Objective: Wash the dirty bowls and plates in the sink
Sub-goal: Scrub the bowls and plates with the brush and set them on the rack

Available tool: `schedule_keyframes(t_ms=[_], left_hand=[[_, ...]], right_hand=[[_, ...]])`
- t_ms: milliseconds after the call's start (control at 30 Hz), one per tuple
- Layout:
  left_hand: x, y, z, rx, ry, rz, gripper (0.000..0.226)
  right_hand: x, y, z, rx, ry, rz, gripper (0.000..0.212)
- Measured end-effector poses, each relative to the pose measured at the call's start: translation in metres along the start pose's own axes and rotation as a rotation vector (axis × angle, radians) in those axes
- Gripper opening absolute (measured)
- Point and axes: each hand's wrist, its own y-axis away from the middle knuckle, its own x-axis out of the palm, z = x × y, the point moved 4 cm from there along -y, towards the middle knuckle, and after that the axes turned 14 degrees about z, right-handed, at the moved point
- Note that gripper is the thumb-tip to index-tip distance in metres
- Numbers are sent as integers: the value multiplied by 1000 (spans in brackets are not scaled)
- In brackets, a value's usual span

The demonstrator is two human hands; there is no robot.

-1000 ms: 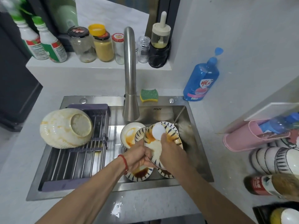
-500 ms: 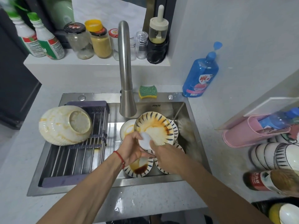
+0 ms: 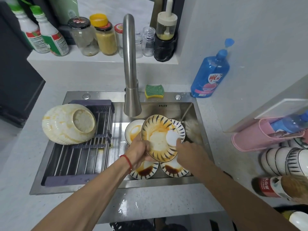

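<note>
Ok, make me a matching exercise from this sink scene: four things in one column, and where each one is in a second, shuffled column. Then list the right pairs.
Things
1. striped plate
2. cream bowl
3. green sponge
4. blue soap bottle

Places
A. upside down on the drying rack
B. on the counter, right of the sink
C. held tilted in the left hand, white pad in the right hand pressed on it
D. on the sink's back ledge, beside the faucet

Pairs: 1-C, 2-A, 3-D, 4-B
</note>
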Motion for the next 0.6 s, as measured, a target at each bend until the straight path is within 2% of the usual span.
schedule_keyframes(t_ms=[100,233,300,400,533,600], left_hand=[[-2,2,-5,-1,-53,-8,71],[10,4,0,-41,-53,55,80],[13,6,1,-85,-26,75,75],[10,9,1,-112,3,110,72],[3,13,-1,-58,18,63,69],[0,11,-1,-34,35,53,66]], right_hand=[[9,13,17,-31,61,-6,50],[-12,-10,9,113,3,-148,66],[-19,-12,25,55,-40,-169,71],[-14,-8,36,-40,-83,-186,75],[-12,-7,5,49,-157,-132,71],[0,10,25,-50,-220,-102,71]])
